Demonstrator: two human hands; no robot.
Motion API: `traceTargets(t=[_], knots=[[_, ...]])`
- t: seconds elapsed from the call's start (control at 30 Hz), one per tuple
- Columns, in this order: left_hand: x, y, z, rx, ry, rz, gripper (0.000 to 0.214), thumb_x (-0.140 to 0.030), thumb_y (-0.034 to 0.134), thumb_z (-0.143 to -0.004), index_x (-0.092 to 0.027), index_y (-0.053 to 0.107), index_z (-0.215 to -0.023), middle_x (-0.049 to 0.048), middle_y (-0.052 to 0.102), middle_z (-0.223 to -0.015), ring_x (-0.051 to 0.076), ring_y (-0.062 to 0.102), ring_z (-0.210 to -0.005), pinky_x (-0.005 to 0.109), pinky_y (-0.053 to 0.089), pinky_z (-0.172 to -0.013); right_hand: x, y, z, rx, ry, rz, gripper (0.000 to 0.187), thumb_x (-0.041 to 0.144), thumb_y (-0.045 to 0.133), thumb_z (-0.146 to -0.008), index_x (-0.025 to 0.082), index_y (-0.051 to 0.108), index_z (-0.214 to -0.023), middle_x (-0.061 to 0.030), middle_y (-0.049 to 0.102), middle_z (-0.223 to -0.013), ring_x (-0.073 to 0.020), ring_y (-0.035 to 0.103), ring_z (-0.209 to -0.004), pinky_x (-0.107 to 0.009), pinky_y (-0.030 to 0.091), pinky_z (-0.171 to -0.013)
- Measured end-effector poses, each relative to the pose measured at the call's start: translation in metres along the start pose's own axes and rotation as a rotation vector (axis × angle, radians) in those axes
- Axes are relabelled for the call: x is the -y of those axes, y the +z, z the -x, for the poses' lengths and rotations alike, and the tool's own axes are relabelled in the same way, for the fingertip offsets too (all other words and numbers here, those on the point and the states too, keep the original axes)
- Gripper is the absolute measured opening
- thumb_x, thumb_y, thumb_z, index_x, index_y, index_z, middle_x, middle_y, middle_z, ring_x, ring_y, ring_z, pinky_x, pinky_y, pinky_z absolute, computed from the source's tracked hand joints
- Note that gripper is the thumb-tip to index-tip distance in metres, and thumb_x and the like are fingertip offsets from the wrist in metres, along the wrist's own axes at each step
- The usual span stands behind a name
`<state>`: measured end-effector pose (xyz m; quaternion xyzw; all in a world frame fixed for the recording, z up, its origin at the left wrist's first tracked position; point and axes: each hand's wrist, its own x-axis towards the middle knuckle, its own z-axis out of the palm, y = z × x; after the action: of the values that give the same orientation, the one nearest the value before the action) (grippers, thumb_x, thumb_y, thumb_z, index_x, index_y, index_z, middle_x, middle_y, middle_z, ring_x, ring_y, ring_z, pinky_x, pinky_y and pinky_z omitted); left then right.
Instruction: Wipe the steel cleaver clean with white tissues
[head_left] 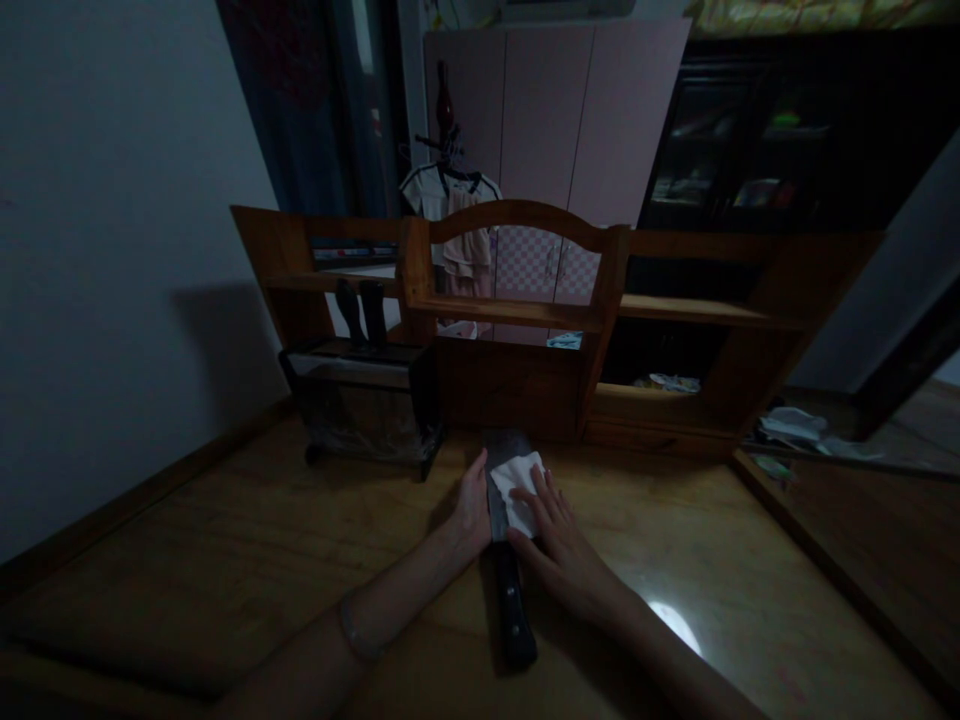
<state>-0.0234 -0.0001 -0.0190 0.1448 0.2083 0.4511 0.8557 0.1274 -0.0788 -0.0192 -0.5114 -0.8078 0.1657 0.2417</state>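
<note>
A smooth, pale wooden tabletop [675, 530] spreads beneath the hands; beyond them stands an arched-top wooden shelf unit [517, 315]. Ahead and left sits a boxy knife block [360, 400] with dark handles. The broad metal-bladed cleaver [507, 570], its black handle riveted, lies between the hands. The left hand [472, 503] touches the blade's left edge, its hold unclear; the right hand [555, 540], fingers spread, rests on a creased white cloth [516, 485] atop the blade.

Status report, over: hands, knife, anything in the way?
Left hand against blade; right hand spread on white wipe over it. Black handle toward wearer. Wooden shelf beyond; knife holder off left, apart from hands.
</note>
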Motion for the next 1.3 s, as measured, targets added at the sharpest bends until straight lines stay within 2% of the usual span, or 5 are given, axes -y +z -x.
traceTargets(t=[0.13,0.37,0.6,1.07,1.3], knots=[[0.000,0.002,0.001,-0.008,-0.008,0.004,0.057,-0.049,0.041,-0.094,-0.008,0.054,-0.130,0.0168,0.069,-0.110,0.032,0.065,-0.103,0.045,0.042,-0.098,0.003,0.003,0.003,-0.042,-0.009,0.044,0.052,0.054,0.036,-0.096,0.032,0.037,-0.143,0.0002,-0.005,-0.161,-0.0273,-0.008,-0.145,-0.055,0.007,-0.117],[0.001,-0.002,0.000,0.049,-0.034,-0.021,0.062,-0.053,0.039,-0.093,-0.005,0.054,-0.130,0.0186,0.069,-0.110,0.034,0.064,-0.106,0.047,0.039,-0.102,0.007,0.017,0.010,-0.113,0.016,0.113,0.054,0.049,0.033,-0.098,0.039,0.020,-0.150,0.0039,-0.020,-0.158,-0.0333,-0.013,-0.143,-0.061,0.009,-0.115],[0.001,-0.003,-0.001,0.024,-0.009,-0.012,0.058,-0.050,0.040,-0.094,-0.007,0.055,-0.129,0.0173,0.070,-0.108,0.032,0.065,-0.105,0.045,0.041,-0.100,0.002,0.013,0.009,-0.090,-0.021,0.170,0.058,0.048,0.035,-0.098,0.034,0.015,-0.151,-0.0016,-0.002,-0.160,-0.0298,-0.005,-0.145,-0.057,0.015,-0.116],[0.000,-0.002,0.001,0.001,-0.002,0.015,0.053,-0.049,0.040,-0.094,-0.008,0.060,-0.120,0.0160,0.072,-0.099,0.031,0.068,-0.096,0.043,0.045,-0.096,0.001,0.013,0.007,-0.005,-0.004,0.089,0.067,0.054,0.033,-0.097,0.031,0.003,-0.152,0.0005,-0.007,-0.160,-0.0252,-0.009,-0.145,-0.052,0.013,-0.118],[0.000,-0.003,-0.001,-0.036,0.020,-0.002,0.047,-0.048,0.040,-0.094,-0.010,0.064,-0.108,0.0125,0.073,-0.087,0.028,0.069,-0.088,0.041,0.046,-0.093,0.004,0.004,0.003,-0.024,-0.079,0.158,0.067,0.053,0.034,-0.097,0.029,0.006,-0.152,-0.0003,0.004,-0.160,-0.0232,-0.004,-0.146,-0.052,0.009,-0.119]])
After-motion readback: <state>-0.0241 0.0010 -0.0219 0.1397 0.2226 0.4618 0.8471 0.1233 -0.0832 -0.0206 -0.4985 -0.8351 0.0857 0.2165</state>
